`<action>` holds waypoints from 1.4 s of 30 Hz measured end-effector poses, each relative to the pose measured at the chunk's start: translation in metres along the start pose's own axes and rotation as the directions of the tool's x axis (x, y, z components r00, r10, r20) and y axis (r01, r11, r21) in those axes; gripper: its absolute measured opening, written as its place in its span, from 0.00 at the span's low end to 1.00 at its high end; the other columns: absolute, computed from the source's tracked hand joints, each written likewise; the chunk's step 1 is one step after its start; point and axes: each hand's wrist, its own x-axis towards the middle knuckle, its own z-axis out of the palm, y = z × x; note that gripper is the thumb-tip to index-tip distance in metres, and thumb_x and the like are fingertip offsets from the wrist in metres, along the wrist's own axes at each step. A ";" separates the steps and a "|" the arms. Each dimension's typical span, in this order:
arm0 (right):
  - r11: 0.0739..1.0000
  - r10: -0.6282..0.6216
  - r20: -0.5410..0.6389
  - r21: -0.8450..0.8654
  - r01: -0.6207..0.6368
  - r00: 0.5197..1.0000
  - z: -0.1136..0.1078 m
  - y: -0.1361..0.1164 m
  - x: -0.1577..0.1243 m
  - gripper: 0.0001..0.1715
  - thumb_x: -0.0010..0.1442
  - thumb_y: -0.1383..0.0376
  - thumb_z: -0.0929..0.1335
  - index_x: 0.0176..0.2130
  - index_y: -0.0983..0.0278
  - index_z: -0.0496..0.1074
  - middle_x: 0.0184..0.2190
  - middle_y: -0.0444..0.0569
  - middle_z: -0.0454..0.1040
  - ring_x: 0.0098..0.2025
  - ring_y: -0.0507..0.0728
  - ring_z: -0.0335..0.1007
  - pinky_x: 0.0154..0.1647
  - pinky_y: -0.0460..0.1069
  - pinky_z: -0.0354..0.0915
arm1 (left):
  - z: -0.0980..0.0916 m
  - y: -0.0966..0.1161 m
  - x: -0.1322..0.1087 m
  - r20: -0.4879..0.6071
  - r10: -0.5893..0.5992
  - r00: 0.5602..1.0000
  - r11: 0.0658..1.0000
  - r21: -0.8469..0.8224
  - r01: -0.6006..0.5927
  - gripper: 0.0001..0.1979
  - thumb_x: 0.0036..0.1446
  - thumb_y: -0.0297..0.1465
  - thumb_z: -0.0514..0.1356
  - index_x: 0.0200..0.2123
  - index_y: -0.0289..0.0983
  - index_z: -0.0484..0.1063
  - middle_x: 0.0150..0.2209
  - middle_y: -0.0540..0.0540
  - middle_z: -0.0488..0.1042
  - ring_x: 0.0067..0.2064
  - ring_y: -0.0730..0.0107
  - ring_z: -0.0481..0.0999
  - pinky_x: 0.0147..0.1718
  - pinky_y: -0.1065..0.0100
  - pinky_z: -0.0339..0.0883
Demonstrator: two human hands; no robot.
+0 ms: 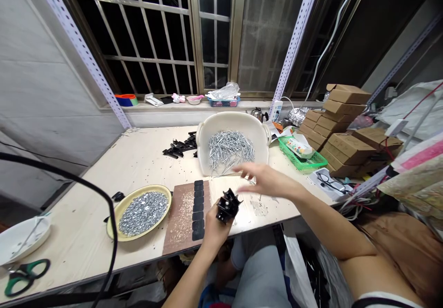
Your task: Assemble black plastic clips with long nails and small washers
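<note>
My left hand (pixel 215 227) is closed around a bunch of black clip pieces (pixel 226 205), held up just above the near table edge beside a brown board (pixel 183 211) with a column of black pads. My right hand (pixel 265 178) reaches left over the table with fingers spread, holding nothing, just in front of a white tub (pixel 258 130) full of thin metal pins (pixel 229 147). A few loose pins lie on the table under that hand.
A yellow dish (pixel 166 192) of small silver parts sits left of the board. Loose black clips (pixel 180 147) lie behind it. A green basket (pixel 313 162), cardboard boxes (pixel 341 135), scissors (pixel 24 275), a white plate (pixel 20 234) and a black cable (pixel 86 188) surround the work area.
</note>
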 end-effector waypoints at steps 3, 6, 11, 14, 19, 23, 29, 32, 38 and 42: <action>0.877 0.447 0.025 -0.208 -0.433 0.894 0.018 0.052 -0.001 0.08 0.57 0.67 0.63 0.38 0.64 0.69 0.37 0.49 0.72 0.40 0.55 0.68 0.39 0.46 0.60 | -0.004 -0.007 0.002 -0.073 -0.103 0.992 0.993 -0.072 0.097 0.14 0.42 0.33 0.63 0.35 0.34 0.71 0.34 0.42 0.77 0.36 0.58 0.76 0.35 0.61 0.69; 0.765 0.615 0.069 -0.290 -0.574 0.785 0.054 0.090 -0.008 0.05 0.51 0.73 0.65 0.28 0.68 0.71 0.32 0.55 0.74 0.38 0.60 0.70 0.37 0.48 0.60 | -0.003 -0.008 0.002 -0.051 -0.198 0.979 0.973 -0.133 0.190 0.15 0.42 0.35 0.64 0.34 0.34 0.72 0.33 0.42 0.77 0.36 0.57 0.76 0.36 0.59 0.69; 0.673 0.727 0.028 -0.230 -0.703 0.686 0.097 0.109 -0.019 0.06 0.45 0.76 0.66 0.28 0.70 0.70 0.34 0.60 0.73 0.40 0.61 0.69 0.35 0.47 0.60 | 0.004 -0.007 -0.001 -0.045 -0.170 0.984 0.978 -0.131 0.163 0.16 0.41 0.35 0.64 0.35 0.33 0.73 0.33 0.42 0.77 0.37 0.56 0.76 0.37 0.59 0.70; 0.680 0.730 0.017 -0.130 -0.722 0.684 0.098 0.112 -0.020 0.04 0.44 0.75 0.67 0.25 0.69 0.69 0.31 0.57 0.74 0.38 0.60 0.70 0.34 0.46 0.60 | 0.002 -0.008 -0.001 -0.049 -0.139 0.989 0.987 -0.085 0.134 0.15 0.42 0.35 0.64 0.35 0.33 0.73 0.33 0.42 0.77 0.37 0.57 0.76 0.36 0.61 0.69; 0.798 0.567 0.001 0.246 -0.550 0.823 0.086 0.083 -0.020 0.09 0.57 0.64 0.63 0.31 0.68 0.68 0.27 0.49 0.72 0.32 0.54 0.70 0.29 0.45 0.64 | -0.002 -0.005 0.004 0.005 -0.145 0.989 0.989 0.001 0.145 0.14 0.43 0.33 0.63 0.36 0.34 0.73 0.34 0.43 0.77 0.36 0.58 0.76 0.35 0.63 0.68; 0.772 0.274 -0.204 0.630 -0.088 0.940 0.079 0.032 -0.020 0.12 0.54 0.58 0.67 0.28 0.66 0.69 0.31 0.47 0.70 0.33 0.53 0.67 0.30 0.46 0.64 | 0.002 0.004 0.006 0.076 -0.195 0.978 0.980 -0.031 0.198 0.16 0.43 0.32 0.63 0.38 0.34 0.73 0.34 0.44 0.77 0.36 0.59 0.75 0.35 0.63 0.67; 0.829 0.232 -0.225 0.555 -0.071 0.946 0.072 0.004 -0.022 0.17 0.48 0.57 0.71 0.37 0.63 0.73 0.34 0.47 0.68 0.32 0.51 0.64 0.31 0.46 0.62 | 0.003 0.008 0.004 0.070 -0.217 0.974 0.967 -0.122 0.224 0.17 0.44 0.35 0.63 0.38 0.33 0.72 0.35 0.43 0.77 0.37 0.58 0.76 0.34 0.63 0.68; 0.823 0.369 -0.273 0.541 -0.175 0.889 0.064 0.034 -0.025 0.21 0.55 0.53 0.66 0.45 0.63 0.68 0.40 0.50 0.69 0.37 0.53 0.66 0.34 0.46 0.63 | 0.004 0.001 0.003 0.023 -0.271 0.962 0.944 -0.189 0.271 0.17 0.41 0.36 0.65 0.35 0.33 0.73 0.33 0.42 0.78 0.37 0.57 0.76 0.37 0.61 0.69; 0.604 0.788 -0.126 -0.036 -0.796 0.603 0.080 0.110 -0.035 0.14 0.56 0.60 0.63 0.34 0.67 0.71 0.35 0.54 0.73 0.39 0.58 0.68 0.37 0.47 0.59 | 0.009 0.003 0.002 -0.008 -0.357 0.934 0.875 -0.354 0.331 0.18 0.39 0.35 0.66 0.35 0.32 0.73 0.35 0.40 0.78 0.40 0.55 0.76 0.42 0.58 0.69; 0.513 0.850 -0.074 -0.110 -0.851 0.522 0.103 0.123 -0.042 0.05 0.48 0.68 0.66 0.28 0.69 0.71 0.30 0.58 0.73 0.34 0.61 0.70 0.30 0.48 0.58 | 0.007 0.014 0.000 0.044 -0.346 0.937 0.860 -0.385 0.336 0.18 0.39 0.35 0.66 0.36 0.33 0.73 0.34 0.41 0.78 0.39 0.56 0.76 0.42 0.58 0.69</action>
